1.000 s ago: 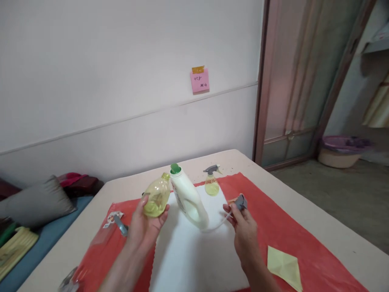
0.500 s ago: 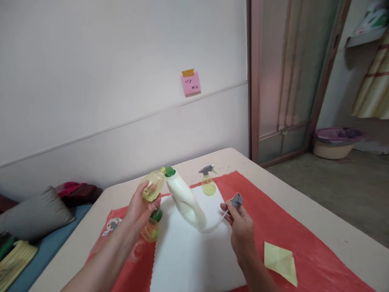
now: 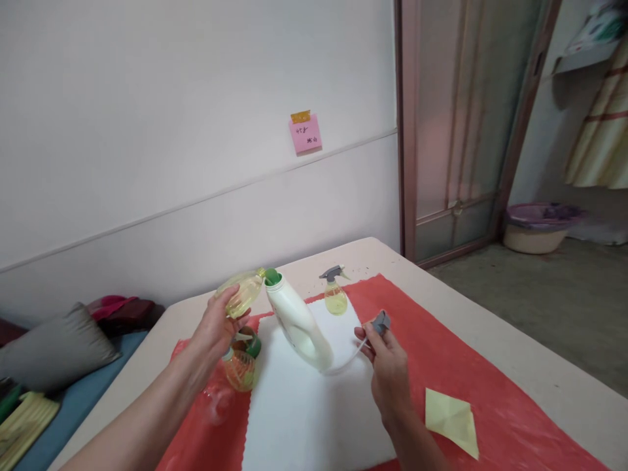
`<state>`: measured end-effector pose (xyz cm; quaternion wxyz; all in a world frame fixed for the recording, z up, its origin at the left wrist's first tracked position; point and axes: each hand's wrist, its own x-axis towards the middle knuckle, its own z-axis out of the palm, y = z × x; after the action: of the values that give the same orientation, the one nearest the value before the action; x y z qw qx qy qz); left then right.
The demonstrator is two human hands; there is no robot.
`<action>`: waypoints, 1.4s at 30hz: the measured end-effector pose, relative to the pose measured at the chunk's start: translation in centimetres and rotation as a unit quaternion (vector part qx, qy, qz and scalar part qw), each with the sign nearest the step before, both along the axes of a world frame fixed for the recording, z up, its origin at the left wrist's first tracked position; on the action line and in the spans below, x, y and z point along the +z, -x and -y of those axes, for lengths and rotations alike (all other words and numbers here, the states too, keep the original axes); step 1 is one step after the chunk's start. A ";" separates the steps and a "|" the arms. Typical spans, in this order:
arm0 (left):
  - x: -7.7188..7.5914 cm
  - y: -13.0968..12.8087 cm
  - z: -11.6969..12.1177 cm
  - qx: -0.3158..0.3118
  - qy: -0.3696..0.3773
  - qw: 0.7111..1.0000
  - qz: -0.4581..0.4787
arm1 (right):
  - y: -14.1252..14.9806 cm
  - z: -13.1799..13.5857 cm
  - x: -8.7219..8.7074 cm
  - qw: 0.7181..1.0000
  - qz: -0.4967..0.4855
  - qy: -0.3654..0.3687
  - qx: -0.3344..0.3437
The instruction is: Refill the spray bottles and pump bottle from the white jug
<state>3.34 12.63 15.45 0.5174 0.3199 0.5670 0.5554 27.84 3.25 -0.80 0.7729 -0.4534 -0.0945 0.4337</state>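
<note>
My left hand (image 3: pixel 216 324) is closed round a small clear yellow bottle (image 3: pixel 243 292), tipped so its neck meets the green mouth of a leaning white jug (image 3: pixel 294 320). The jug stands on a white sheet (image 3: pixel 304 405) laid over a red cloth (image 3: pixel 441 366). My right hand (image 3: pixel 387 369) pinches a grey spray head (image 3: pixel 380 322); its thin white tube runs back towards the foot of the jug. A small spray bottle (image 3: pixel 335 292) with yellow liquid stands behind. Another yellowish bottle with a green cap (image 3: pixel 240 363) sits below my left hand.
A folded yellow paper (image 3: pixel 451 418) lies on the red cloth at the right. The table (image 3: pixel 540 379) ends near a door frame (image 3: pixel 407 131). A pink note (image 3: pixel 305 133) is stuck to the wall. Cushions (image 3: pixel 53 340) lie at the left; a basin (image 3: pixel 537 226) sits on the floor.
My left hand has lifted the yellow bottle and tipped it further towards the jug's mouth. The bottle with the green cap has come into view beneath it. My right hand has barely moved.
</note>
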 end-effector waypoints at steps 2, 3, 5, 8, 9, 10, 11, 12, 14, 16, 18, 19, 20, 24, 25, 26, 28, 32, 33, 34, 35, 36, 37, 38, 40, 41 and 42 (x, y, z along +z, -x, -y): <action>0.1 0.0 -0.1 0.000 0.001 1.000 -0.017 | 0.0 0.0 0.0 1.000 0.004 0.000 0.003; 0.2 0.0 -0.2 -0.001 0.000 1.000 -0.026 | 0.0 0.0 0.1 1.000 0.005 -0.001 0.004; 0.3 0.0 -0.2 -0.003 -0.001 0.999 -0.039 | 0.0 0.1 0.1 1.000 0.001 -0.002 0.001; 0.4 -0.1 -0.1 -0.005 -0.004 0.999 -0.050 | 0.1 0.2 0.1 1.000 0.003 -0.004 0.002; 0.4 -0.2 -0.1 -0.005 -0.006 0.999 -0.053 | 0.1 0.2 0.1 1.000 0.007 -0.004 0.003; 0.5 -0.2 -0.2 -0.005 -0.008 0.998 -0.057 | 0.1 0.2 0.1 1.000 0.009 -0.003 0.003; 0.6 -0.2 -0.2 -0.004 -0.010 0.998 -0.060 | 0.1 0.3 0.1 1.000 0.011 -0.003 0.004; 0.6 -0.3 -0.2 -0.003 -0.012 0.998 -0.064 | 0.1 0.3 0.1 1.000 0.011 -0.003 0.004; 0.7 -0.3 -0.4 -0.002 -0.018 0.997 -0.074 | 0.1 0.2 0.2 1.000 0.010 -0.004 0.003; 0.9 -0.3 -0.5 -0.001 -0.026 0.996 -0.089 | 0.1 0.2 0.2 1.000 0.010 -0.004 0.001; 1.0 -0.2 -0.7 -0.001 -0.037 0.993 -0.108 | 0.1 0.1 0.2 1.000 0.009 -0.003 -0.001; 1.1 -0.2 -0.7 -0.002 -0.042 0.992 -0.117 | 0.1 0.1 0.2 1.000 0.009 -0.003 -0.001; 1.1 -0.1 -0.8 -0.005 -0.046 0.991 -0.125 | 0.1 0.1 0.1 1.000 0.008 -0.002 -0.001; 1.1 0.1 -1.0 -0.013 -0.051 0.987 -0.154 | 0.1 0.3 0.1 1.000 0.008 -0.008 0.005; 1.1 0.1 -1.1 -0.013 -0.051 0.986 -0.161 | 0.1 0.3 0.1 1.000 0.006 -0.012 0.006; 1.1 0.2 -1.2 -0.012 -0.052 0.984 -0.167 | 0.1 0.3 0.1 1.000 0.006 -0.015 0.006; 1.1 0.3 -1.3 -0.011 -0.052 0.983 -0.178 | 0.1 0.2 0.1 1.000 0.006 -0.016 0.004; 1.3 0.5 -1.7 -0.009 -0.048 0.980 -0.195 | 0.1 0.1 -0.2 1.000 0.013 -0.010 0.006; 1.4 0.5 -1.7 -0.007 -0.045 0.979 -0.199 | 0.1 0.1 -0.2 1.000 0.014 -0.008 0.007; 1.5 0.5 -1.7 -0.007 -0.043 0.979 -0.201 | 0.1 0.1 -0.2 1.000 0.015 -0.008 0.008; 1.6 0.5 -1.7 -0.006 -0.042 0.978 -0.203 | 0.1 0.1 -0.2 1.000 0.016 -0.008 0.009; 1.7 0.5 -1.7 -0.007 -0.041 0.978 -0.205 | 0.1 0.2 -0.2 1.000 0.015 -0.008 0.010; 1.7 0.5 -1.6 -0.008 -0.041 0.978 -0.206 | 0.1 0.3 -0.2 1.000 0.013 -0.008 0.010; 1.8 0.5 -1.6 -0.008 -0.042 0.978 -0.206 | 0.1 0.3 -0.1 1.000 0.013 -0.009 0.010; 2.0 0.4 -1.5 -0.009 -0.043 0.977 -0.208 | 0.1 0.4 0.0 1.000 0.015 -0.013 0.010; 2.0 0.4 -1.4 -0.009 -0.044 0.977 -0.209 | 0.2 0.5 0.1 1.000 0.016 -0.016 0.012; 2.1 0.3 -1.4 -0.009 -0.045 0.977 -0.211 | 0.2 0.5 0.1 1.000 0.017 -0.018 0.011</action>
<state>2.99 14.05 17.53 0.3767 0.4577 0.6348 0.4956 27.69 2.77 -0.70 0.7743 -0.4455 -0.1210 0.4329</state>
